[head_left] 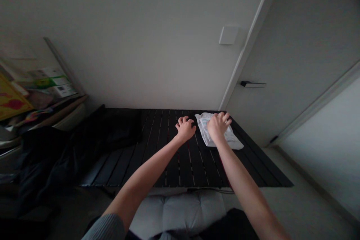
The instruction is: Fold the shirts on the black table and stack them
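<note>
A crumpled white cloth (231, 138) lies toward the far right of the dark slatted tabletop (171, 161), at about 3 o'clock from the left hand (185, 128) and just beside it. That hand is half open, its fingers curled like a claw, holding nothing. The right hand (218, 126) sits on top of the cloth with its fingers curved over the fabric, and the cloth spreads out toward 4 o'clock from it. Whether those fingers actually grip the cloth, I cannot tell.

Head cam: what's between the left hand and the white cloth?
Between the left hand and the white cloth, the head view shows only a narrow strip of dark slatted tabletop.
</note>
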Available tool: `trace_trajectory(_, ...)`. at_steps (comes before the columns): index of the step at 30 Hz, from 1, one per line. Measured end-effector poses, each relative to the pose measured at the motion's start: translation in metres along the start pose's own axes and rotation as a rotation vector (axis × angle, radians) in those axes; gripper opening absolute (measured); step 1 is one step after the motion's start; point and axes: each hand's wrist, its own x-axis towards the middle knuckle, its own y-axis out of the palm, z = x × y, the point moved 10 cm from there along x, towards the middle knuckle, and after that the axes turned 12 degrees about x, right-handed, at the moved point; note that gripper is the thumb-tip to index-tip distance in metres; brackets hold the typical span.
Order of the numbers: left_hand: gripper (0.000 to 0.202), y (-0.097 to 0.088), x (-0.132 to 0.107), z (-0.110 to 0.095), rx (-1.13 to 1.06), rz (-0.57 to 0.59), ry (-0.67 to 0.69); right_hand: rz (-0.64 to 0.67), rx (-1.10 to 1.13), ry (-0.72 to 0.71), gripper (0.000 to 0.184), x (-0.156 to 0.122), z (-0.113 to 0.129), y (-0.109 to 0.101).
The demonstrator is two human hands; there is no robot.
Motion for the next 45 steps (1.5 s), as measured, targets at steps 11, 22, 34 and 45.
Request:
trace_trajectory(11, 0.035, -0.022, -0.070, 0.197, 0.306, -0.188, -0.255, 0.304, 0.151, -0.189, 0.043, -0.122, 0.074, 0.089)
trace_trajectory(22, 0.052, -0.020, -0.130, 0.280, 0.573, -0.288, -0.420, 0.415, 0.160, -0.191, 0.058, -0.165, 0.070, 0.167)
trace_trajectory(34, 0.050, -0.010, -0.122, 0.297, 0.581, -0.173, -0.464, 0.402, 0.093, -0.189, 0.054, -0.161, 0.067, 0.193)
trace_trajectory(45, 0.045, -0.023, -0.124, 0.299, 0.479, -0.315, -0.509, 0.351, 0.104, -0.223, 0.053, -0.160, 0.077, 0.172)
